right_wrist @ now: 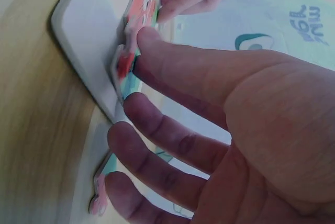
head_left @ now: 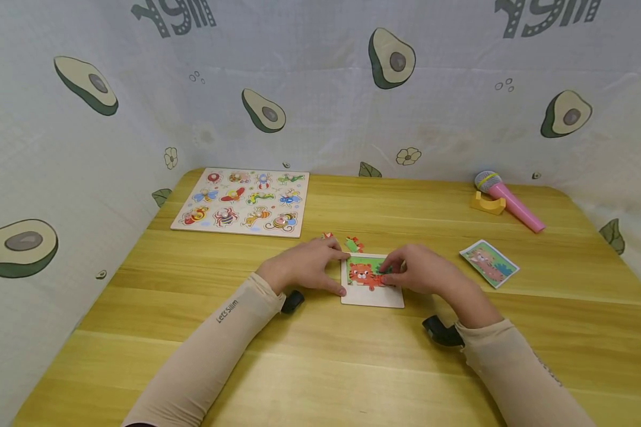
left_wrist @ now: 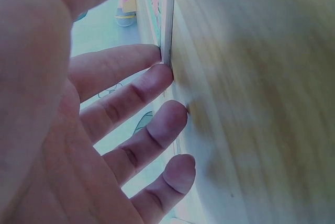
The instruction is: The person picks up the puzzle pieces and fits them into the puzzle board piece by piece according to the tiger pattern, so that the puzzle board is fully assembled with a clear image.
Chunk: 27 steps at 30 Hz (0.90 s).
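A small puzzle board (head_left: 373,298) lies flat, with an orange tiger picture (head_left: 361,274) partly laid in its upper part. My left hand (head_left: 311,264) rests at the board's left side, index fingertip at the far corner and thumb along the near edge. In the left wrist view its fingers are spread and slightly bent. My right hand (head_left: 426,270) pinches a red-and-green puzzle piece (right_wrist: 125,66) between thumb and index finger at the picture's right end; the other fingers hang loosely bent. Another loose piece (right_wrist: 99,190) lies beneath those fingers, hidden in the head view.
Loose green-and-red pieces (head_left: 354,244) lie behind the board. An insect puzzle board (head_left: 250,230) is at back left. A picture card (head_left: 489,263) lies on the right; behind it are a pink microphone (head_left: 515,207) and a yellow stand-like object (head_left: 487,204). Avocado-print cloth (head_left: 320,59) hangs behind the table.
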### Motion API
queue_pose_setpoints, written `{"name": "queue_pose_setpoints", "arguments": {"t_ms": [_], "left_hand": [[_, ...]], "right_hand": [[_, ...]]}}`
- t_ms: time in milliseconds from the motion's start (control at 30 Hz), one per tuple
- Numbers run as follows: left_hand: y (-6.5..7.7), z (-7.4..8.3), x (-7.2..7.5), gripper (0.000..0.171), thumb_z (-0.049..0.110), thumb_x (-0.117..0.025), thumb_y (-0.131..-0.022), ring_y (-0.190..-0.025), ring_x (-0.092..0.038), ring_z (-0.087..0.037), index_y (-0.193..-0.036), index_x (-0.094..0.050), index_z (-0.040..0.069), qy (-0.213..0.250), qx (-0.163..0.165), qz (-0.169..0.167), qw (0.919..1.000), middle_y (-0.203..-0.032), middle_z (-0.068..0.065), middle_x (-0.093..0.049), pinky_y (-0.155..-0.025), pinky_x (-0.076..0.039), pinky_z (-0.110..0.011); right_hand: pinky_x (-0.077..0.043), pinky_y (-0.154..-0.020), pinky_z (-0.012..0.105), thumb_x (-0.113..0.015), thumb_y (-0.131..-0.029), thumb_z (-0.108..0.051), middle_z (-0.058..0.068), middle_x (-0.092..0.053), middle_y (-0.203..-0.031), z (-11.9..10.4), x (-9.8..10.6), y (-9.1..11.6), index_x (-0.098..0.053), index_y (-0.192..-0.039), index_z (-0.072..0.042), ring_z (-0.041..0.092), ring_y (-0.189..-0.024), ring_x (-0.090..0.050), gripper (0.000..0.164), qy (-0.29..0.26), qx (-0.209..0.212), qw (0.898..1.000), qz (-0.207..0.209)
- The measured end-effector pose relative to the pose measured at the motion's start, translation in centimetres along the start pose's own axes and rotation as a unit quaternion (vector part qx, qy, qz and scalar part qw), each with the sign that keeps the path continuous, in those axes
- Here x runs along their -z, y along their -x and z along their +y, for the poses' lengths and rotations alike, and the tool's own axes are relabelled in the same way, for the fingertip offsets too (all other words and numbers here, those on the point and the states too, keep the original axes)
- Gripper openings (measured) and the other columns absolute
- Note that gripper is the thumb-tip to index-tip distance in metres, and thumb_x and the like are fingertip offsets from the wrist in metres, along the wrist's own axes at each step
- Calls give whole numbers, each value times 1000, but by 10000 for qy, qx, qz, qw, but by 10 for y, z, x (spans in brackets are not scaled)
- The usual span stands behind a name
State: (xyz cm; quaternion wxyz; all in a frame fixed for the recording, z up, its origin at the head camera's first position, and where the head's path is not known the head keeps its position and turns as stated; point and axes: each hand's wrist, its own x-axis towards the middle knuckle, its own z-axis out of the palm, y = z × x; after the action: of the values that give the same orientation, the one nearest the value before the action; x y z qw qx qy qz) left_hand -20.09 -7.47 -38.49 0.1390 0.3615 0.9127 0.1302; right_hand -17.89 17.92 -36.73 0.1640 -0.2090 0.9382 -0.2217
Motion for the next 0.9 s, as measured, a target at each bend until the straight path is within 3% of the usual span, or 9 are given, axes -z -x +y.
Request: {"name": "queue_pose_setpoints", "arguments": {"t_ms": [333, 600, 900], "left_hand": [[0, -1, 0, 77, 55, -77, -84, -117, -48, -17, -147, -54, 18, 11, 20, -16, 10000, -133, 0, -51, -101, -41, -30], [0, -1, -1, 77, 55, -77, -84, -117, -48, -17, -147, -54, 17, -13, -5, -3, 10000, -133, 0, -51, -100, -41, -30], [0, -1, 0, 78, 56, -77, -84, -116, -48, -16, -147, -54, 17, -27, -34, -2, 10000, -131, 1, -51, -99, -41, -29]], "right_hand": [[-43, -64, 33, -82, -87, -26, 1, -59, -82, -4, -2, -1, -77, -101, -10, 18, -73, -51, 22, 215, -151, 9996, 69], [-50, -70, 35, -82, -86, -22, 0, -67, -89, -5, -3, -1, -77, -100, -11, 17, -77, -58, 19, 375, -93, 9992, 76], [-49, -67, 33, -81, -87, -19, -2, -67, -90, 0, -2, -3, -77, -101, -11, 16, -75, -56, 17, 314, 103, 9994, 51]]}}
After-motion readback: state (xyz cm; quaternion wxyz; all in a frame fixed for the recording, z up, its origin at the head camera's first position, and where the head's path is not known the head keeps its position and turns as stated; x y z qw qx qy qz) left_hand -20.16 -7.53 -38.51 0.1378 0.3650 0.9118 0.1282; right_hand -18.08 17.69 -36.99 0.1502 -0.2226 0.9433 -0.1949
